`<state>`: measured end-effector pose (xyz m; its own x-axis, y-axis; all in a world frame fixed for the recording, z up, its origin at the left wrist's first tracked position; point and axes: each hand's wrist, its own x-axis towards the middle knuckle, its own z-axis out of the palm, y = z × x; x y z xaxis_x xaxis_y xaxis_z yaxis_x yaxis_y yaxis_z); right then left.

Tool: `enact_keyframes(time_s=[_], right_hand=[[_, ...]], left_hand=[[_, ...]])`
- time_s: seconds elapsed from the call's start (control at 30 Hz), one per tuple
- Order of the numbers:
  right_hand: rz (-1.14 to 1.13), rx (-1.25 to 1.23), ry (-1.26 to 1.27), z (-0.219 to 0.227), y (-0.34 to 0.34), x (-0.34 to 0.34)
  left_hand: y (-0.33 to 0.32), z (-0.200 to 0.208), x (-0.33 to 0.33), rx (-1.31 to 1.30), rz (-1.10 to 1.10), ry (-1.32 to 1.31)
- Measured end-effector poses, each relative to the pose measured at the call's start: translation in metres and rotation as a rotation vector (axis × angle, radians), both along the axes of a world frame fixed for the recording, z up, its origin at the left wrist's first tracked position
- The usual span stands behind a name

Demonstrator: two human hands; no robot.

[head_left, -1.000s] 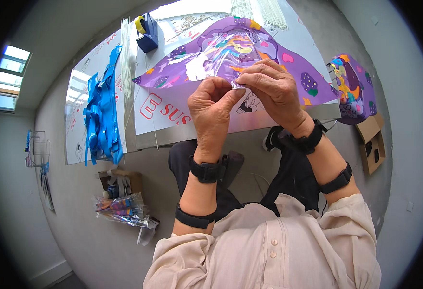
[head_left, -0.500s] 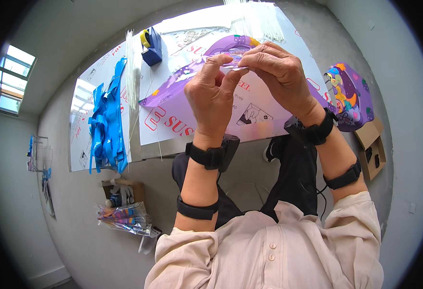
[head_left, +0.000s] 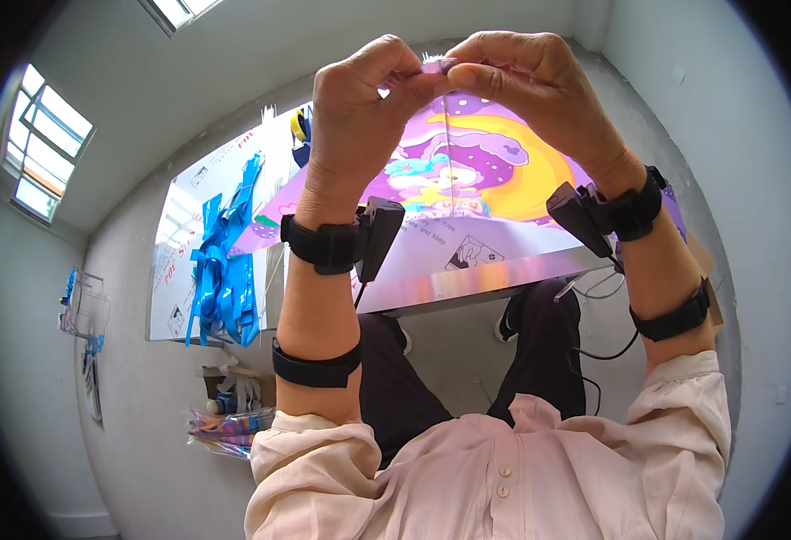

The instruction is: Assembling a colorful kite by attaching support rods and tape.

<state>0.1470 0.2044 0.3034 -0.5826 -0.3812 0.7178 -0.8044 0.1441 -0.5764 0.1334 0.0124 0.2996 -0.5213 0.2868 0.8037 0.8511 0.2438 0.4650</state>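
Observation:
A purple kite (head_left: 526, 175) with a cartoon figure and a yellow moon hangs tilted up from the table, its print facing me. Down its middle runs a thin rod or crease line. My left hand (head_left: 355, 103) is closed, thumb and forefinger pinching the kite's top edge. Right beside it, my right hand (head_left: 548, 85) pinches the same edge, the fingertips nearly touching. Between them a small bunched bit of the purple sheet shows; its details are too small to make out.
Blue ribbon-like strips (head_left: 224, 270) lie at the table's left. A blue tape dispenser (head_left: 302, 135) stands behind my left forearm. The film-covered table (head_left: 413, 288) has its near edge by my legs. A box with clear-wrapped packs (head_left: 233, 423) sits on the floor at left.
Both hands have risen and moved away from me, lifting the kite's edge off the table. Its print now faces me, where before the sheet lay lower and folded over.

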Motion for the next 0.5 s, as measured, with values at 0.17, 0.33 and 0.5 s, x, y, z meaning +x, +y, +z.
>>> enact_keyframes(time_s=[0.17,0.33,0.5], right_hand=[[-0.053,0.034,0.021,0.030,0.000,0.019],[-0.092,0.002,0.155,0.052,-0.002,0.039],[0.001,0.055,0.057,0.069,-0.004,0.055]], left_hand=[[0.000,0.032,0.020,-0.032,-0.146,0.000],[-0.002,0.056,0.047,0.077,-0.311,-0.103],[-0.009,0.067,0.060,-0.048,-0.133,-0.048]])
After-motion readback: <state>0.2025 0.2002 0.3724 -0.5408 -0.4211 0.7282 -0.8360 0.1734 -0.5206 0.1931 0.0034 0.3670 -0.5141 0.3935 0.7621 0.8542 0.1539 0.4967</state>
